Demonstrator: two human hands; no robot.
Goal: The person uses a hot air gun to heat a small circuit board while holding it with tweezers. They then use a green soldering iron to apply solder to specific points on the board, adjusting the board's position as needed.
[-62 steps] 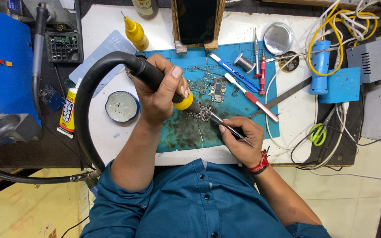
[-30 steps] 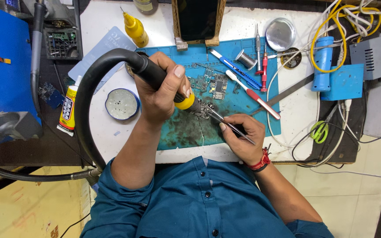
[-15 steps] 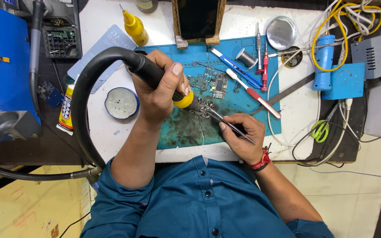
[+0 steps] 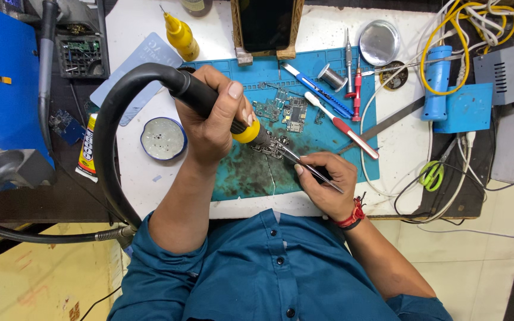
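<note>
On the white table [image 4: 144, 178] lies a blue rubber work mat [image 4: 328, 128]. A small green circuit board [image 4: 272, 145] sits at the mat's middle, another green circuit board [image 4: 290, 113] behind it, a round metal dish [image 4: 162, 138] left of the mat, and green-handled scissors [image 4: 431, 175] right of it.

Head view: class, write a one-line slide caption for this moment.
Left hand aims a hot-air handpiece at a small circuit board while right hand steadies it with tweezers.
</note>
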